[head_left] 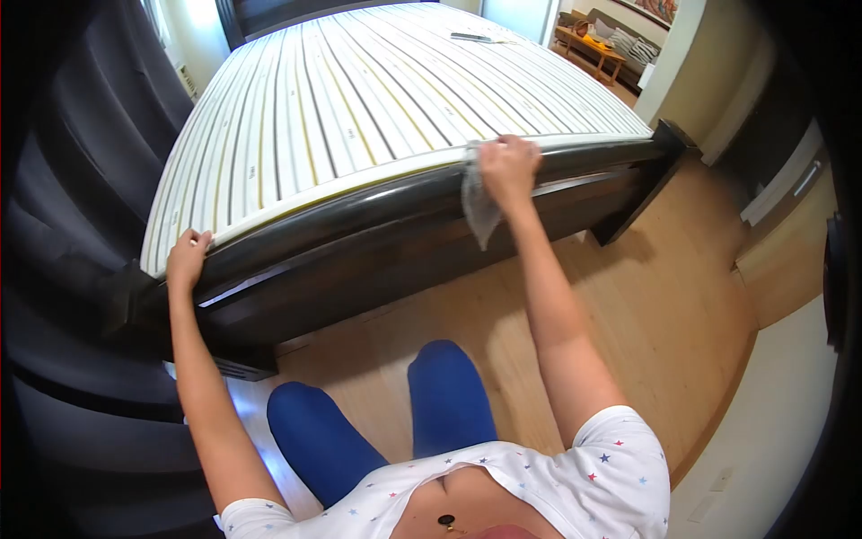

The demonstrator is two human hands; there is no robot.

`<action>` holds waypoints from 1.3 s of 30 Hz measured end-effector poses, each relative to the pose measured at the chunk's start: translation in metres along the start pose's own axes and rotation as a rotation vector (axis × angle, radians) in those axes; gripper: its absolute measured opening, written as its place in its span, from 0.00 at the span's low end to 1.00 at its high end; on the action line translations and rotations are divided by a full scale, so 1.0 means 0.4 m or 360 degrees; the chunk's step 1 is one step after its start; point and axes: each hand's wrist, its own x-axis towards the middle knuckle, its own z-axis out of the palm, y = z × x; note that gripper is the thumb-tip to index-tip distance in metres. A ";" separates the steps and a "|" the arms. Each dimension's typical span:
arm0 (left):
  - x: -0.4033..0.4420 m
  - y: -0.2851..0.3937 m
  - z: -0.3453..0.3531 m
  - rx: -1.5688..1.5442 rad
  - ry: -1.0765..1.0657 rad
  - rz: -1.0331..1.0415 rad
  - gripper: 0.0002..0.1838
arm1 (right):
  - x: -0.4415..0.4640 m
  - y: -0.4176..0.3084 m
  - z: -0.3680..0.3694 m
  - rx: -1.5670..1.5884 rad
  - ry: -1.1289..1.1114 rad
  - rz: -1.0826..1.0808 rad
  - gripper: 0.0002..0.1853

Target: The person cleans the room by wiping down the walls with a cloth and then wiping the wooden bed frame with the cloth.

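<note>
A striped bed sheet (359,99), white with grey and yellow lines, covers the mattress in front of me. At the near left corner my left hand (187,258) is closed, its fingertips pinching the edge of the sheet. My right hand (510,171) is closed around a crumpled, see-through plastic bag (482,207), which hangs over the outer side of the dark footboard (386,205). That hand rests at the footboard's top rail, right of its middle, close against the sheet's edge.
Dark curtains (67,180) hang close on the left. The footboard's right post (675,139) juts out over the wooden floor (646,296). A small dark object (470,37) lies on the bed's far part. Beyond a doorway stand a wooden bench (588,47) and a sofa.
</note>
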 end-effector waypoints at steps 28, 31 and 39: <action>0.044 -0.063 0.034 -0.0140 -0.0120 -0.0018 0.23 | 0.028 0.168 -0.012 0.0423 -0.0276 0.0361 0.19; 0.032 -0.043 0.032 -0.0148 -0.0067 -0.0054 0.24 | 0.020 -0.044 -0.002 0.0578 -0.0331 0.0200 0.20; 0.037 -0.060 0.039 -0.0209 -0.0039 0.0045 0.22 | -0.013 -0.126 -0.002 0.0747 -0.0023 -0.0104 0.14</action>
